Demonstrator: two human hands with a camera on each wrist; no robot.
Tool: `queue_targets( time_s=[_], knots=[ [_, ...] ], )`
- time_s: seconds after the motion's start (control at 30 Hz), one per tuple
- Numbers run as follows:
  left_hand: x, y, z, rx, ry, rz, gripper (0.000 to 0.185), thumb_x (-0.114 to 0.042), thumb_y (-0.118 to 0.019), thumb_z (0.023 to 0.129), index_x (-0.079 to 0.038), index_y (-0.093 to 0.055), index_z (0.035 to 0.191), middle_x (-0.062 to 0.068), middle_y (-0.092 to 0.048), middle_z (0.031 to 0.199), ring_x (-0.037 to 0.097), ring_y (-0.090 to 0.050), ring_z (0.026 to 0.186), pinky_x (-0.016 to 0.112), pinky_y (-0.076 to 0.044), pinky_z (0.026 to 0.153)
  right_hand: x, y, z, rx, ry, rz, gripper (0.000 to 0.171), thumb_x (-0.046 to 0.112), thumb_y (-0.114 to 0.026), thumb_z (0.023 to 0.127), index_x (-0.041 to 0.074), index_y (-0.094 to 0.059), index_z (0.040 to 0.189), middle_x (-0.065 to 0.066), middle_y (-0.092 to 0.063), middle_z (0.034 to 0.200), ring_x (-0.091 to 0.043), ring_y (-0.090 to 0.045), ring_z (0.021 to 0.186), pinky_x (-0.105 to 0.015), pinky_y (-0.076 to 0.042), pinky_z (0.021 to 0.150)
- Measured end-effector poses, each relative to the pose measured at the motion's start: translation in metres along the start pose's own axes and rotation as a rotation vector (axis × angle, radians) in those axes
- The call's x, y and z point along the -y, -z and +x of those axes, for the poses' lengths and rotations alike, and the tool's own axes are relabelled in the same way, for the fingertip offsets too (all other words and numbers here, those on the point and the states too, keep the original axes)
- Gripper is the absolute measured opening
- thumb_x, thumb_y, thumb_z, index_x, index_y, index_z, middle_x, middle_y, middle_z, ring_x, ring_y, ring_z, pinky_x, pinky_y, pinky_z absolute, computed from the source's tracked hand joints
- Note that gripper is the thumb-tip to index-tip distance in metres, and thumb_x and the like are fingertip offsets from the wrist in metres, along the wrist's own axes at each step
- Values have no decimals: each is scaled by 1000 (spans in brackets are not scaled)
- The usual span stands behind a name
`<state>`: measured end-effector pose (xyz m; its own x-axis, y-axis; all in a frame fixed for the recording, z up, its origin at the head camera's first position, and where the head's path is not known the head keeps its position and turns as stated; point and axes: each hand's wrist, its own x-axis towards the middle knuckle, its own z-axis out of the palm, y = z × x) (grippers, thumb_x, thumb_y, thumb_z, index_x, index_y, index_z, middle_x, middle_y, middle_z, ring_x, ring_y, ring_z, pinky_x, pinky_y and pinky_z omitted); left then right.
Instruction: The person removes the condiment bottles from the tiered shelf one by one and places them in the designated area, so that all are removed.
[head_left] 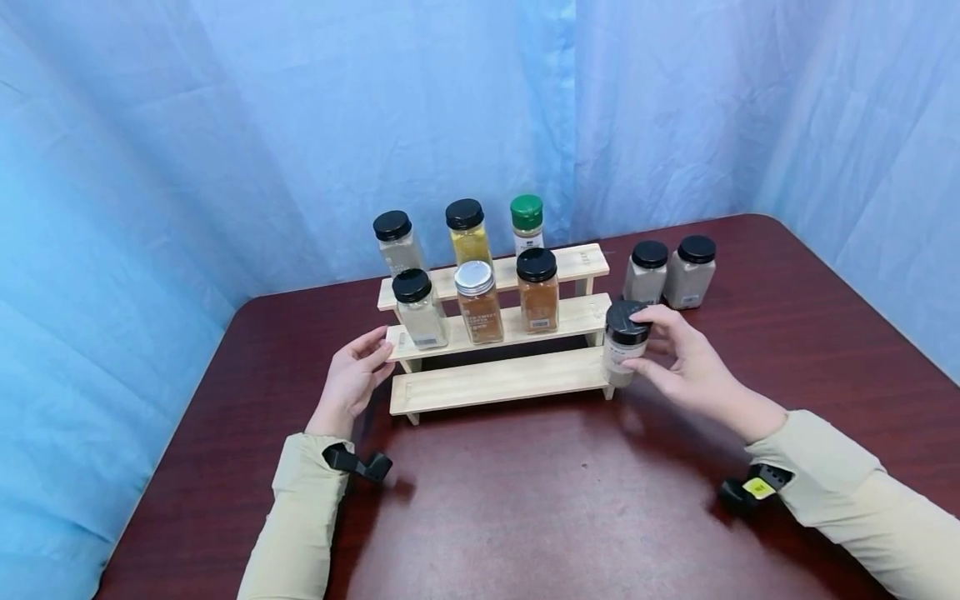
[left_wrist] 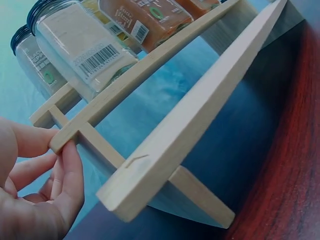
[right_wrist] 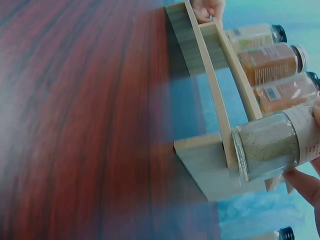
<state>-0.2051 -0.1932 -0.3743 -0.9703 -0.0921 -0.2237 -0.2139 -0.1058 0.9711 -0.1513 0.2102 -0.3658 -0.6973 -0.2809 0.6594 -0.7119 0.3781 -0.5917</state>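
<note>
A three-tier wooden spice rack [head_left: 498, 379] stands on the table. My left hand [head_left: 358, 373] pinches the left end of its middle tier between thumb and fingers, as the left wrist view confirms. In my right hand [head_left: 686, 367] is a spice jar [right_wrist: 267, 146] with a black lid and greyish powder inside, held by thumb and fingers. The jar is at the right end of the lowest tier; whether its base touches the wood I cannot tell. On the middle tier stand a pale-powder jar [head_left: 422, 321], a silver-lidded jar [head_left: 482, 315] and a black-lidded orange-brown jar [head_left: 539, 304].
The top tier carries a grey-powder jar [head_left: 401, 250], a yellow-powder jar [head_left: 471, 243] and a green-lidded jar [head_left: 527, 225]. Right of the rack, two black-lidded jars [head_left: 645, 275] stand side by side on the dark red table [head_left: 525, 500]. Blue curtains [head_left: 337, 125] hang behind.
</note>
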Motion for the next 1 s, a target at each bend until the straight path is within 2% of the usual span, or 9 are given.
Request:
queue_targets(
  time_s=[0.23, 0.5, 0.67, 0.77, 0.87, 1.0],
  knots=[
    [3, 1, 0, -19, -18, -10, 46, 0, -51, 96, -1, -42, 141, -10, -52, 87, 0, -56, 76, 16, -50, 69, -7, 16, -5, 15, -30, -89, 71, -27, -70, 63, -5, -38, 123, 30, -45, 116, 17, -50, 98, -4, -45, 79],
    [2, -2, -1, -18, -14, 16, 48, -2, -54, 95, -3, -43, 141, -7, -50, 94, 0, -57, 80, 17, -50, 73, -15, 41, -7, 48, -112, -158, 73, -25, -70, 66, -4, -35, 126, 36, -41, 115, 22, -49, 93, -3, -46, 71],
    [1, -2, -2, -28, -5, 20, 48, -2, -54, 95, -3, -43, 141, -6, -49, 95, 0, -57, 79, 17, -50, 72, -29, 56, -12, 57, -160, -150, 73, -25, -68, 69, -4, -33, 129, 33, -40, 116, 23, -48, 93, -1, -44, 73],
    [1, -2, -3, -33, -11, 1, 48, -2, -54, 95, -1, -42, 142, -6, -49, 94, -1, -57, 77, 16, -50, 71, -40, 64, -14, 72, -182, -164, 72, -24, -67, 71, -5, -32, 130, 25, -41, 117, 23, -46, 96, 0, -43, 72],
    [1, -4, -3, -34, -25, -16, 47, -1, -52, 96, 0, -41, 141, -6, -49, 92, -1, -57, 76, 16, -50, 71, -51, 73, -16, 89, -193, -210, 71, -23, -66, 72, -5, -30, 131, 1, -48, 119, 25, -41, 96, 1, -42, 69],
    [1, -6, -3, -39, -26, -23, 45, 0, -49, 96, 0, -42, 141, -7, -49, 90, -1, -58, 75, 16, -50, 70, -66, 85, -20, 85, -204, -280, 69, -22, -65, 74, -8, -26, 129, -29, -49, 110, 28, -38, 89, 1, -40, 61]
  ],
)
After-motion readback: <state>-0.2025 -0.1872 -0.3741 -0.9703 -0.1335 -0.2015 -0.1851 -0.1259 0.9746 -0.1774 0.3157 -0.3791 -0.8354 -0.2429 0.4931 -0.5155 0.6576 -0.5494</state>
